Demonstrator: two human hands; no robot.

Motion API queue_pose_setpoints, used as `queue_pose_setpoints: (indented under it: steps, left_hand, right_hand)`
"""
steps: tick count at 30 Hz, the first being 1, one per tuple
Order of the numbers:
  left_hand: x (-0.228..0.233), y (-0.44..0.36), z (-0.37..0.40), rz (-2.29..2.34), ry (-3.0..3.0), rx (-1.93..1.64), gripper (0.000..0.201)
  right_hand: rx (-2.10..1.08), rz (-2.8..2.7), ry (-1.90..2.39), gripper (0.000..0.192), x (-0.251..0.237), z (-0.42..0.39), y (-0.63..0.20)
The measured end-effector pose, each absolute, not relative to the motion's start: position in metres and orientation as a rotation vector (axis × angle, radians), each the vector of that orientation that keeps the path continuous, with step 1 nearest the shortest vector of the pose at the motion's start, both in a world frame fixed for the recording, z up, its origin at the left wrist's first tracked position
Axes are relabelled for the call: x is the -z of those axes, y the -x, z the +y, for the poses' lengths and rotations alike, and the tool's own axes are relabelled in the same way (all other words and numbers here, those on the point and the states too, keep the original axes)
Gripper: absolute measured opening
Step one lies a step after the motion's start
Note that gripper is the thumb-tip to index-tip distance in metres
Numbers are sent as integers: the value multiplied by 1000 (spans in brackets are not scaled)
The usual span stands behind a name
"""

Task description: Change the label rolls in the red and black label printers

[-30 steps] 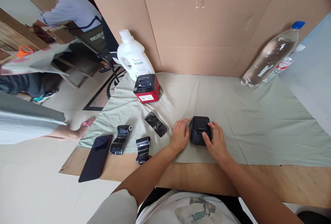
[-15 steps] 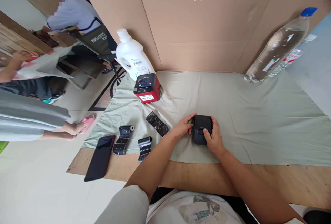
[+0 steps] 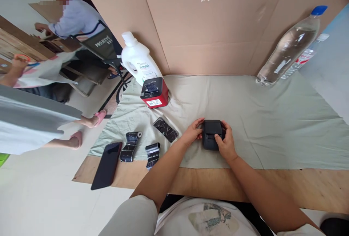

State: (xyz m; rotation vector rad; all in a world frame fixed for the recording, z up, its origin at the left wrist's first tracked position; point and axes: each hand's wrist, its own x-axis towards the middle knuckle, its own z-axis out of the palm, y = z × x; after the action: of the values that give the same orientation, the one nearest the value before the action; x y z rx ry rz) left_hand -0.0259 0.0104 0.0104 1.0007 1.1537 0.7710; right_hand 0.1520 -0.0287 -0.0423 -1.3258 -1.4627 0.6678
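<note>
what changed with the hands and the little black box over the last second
The left hand lifted off the cloth and turned to grip the small black box-shaped device by its left side. The right hand stayed on its right side and front. The device stayed in place on the pale green cloth.

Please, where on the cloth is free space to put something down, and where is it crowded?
Free: the wide stretch of green cloth between the small black printer, held by the left hand and right hand, and the water bottle. Crowded: the left side, with the red printer, three black rolls and the phone.
</note>
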Motion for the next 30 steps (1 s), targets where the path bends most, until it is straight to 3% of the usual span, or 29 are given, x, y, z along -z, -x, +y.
queue_pose_setpoints:
  steps: [7, 13, 18, 21, 26, 30]
  left_hand:
    - [-20, 21, 0, 1130, -1099, -793, 85]
    - [-25, 10, 17, 1544, -1328, -955, 30]
    - [-30, 1, 15, 1656, -1777, -1024, 25]
    - [-37, -8, 10, 1517, -2164, -832, 19]
    - [-50, -24, 15, 1499, -2528, -159, 22]
    - [-52, -33, 23, 1480, -2598, 57, 23]
  right_hand:
    - [-739, -1265, 1321, 41, 36, -26, -151]
    - [-677, -1335, 1293, 35, 39, -24, -153]
    - [-683, -1355, 1274, 41, 41, -24, -154]
    - [-696, -1336, 1253, 40, 41, -24, -155]
    - [-659, -1319, 1252, 38, 43, -24, -156]
    - [-634, -1346, 1257, 37, 42, -24, -156]
